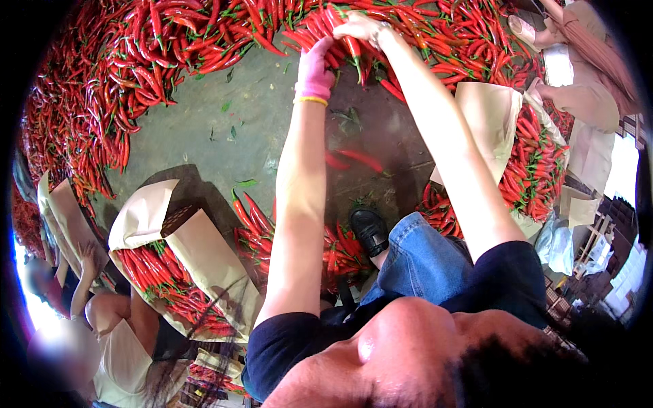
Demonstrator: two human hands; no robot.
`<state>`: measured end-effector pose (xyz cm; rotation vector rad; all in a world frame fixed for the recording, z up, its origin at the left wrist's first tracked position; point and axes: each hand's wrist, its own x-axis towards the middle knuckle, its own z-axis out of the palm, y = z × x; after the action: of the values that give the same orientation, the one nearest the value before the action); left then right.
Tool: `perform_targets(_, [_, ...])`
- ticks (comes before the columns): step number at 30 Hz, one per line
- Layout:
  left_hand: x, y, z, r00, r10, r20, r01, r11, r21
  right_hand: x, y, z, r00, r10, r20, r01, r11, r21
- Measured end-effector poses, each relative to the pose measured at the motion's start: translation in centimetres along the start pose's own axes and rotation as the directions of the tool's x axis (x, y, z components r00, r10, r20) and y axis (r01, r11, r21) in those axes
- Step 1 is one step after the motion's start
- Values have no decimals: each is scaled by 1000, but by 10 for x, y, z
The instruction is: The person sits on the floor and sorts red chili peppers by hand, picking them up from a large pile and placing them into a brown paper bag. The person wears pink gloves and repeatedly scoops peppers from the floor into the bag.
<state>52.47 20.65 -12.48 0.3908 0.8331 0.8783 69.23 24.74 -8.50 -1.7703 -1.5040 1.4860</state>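
My left hand (313, 74), in a pink glove with a yellow cuff edge, holds the near left side of a bunch of red chillies (320, 29). My right hand (361, 27) is bare with a band at the wrist, and its fingers close over the same bunch from the right. Green stems hang from some of the chillies below that hand. The bunch is at the inner edge of a large heap of red chillies (153, 46) on the floor. Its far side and some of my fingertips are hidden.
A paper sack of chillies (209, 265) stands left of my arms, another sack (484, 117) to the right. Loose chillies (336, 255) lie by my black shoe (368, 232). Stray chillies and leaves dot the concrete floor (224, 132). People sit at left and upper right.
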Motion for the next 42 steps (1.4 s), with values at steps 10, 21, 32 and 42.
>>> perform_targets(10, [-136, -37, -73, 977, 214, 9, -213, 966, 144, -98, 4, 118, 990, -88, 109, 99, 990, -101])
perform_targets(21, [21, 21, -39, 772, 466, 432, -605, 333, 723, 48, -32, 16, 997, 55, 56, -27, 907, -420])
perform_targets(32, [-175, 16, -15, 999, 33, 37, -38, 986, 160, -171, -19, 98, 999, -23, 31, 8, 909, 417])
perform_targets(42, [-269, -64, -13, 907, 196, -373, -214, 977, -5, -204, -9, 139, 898, -46, 437, -47, 978, 201])
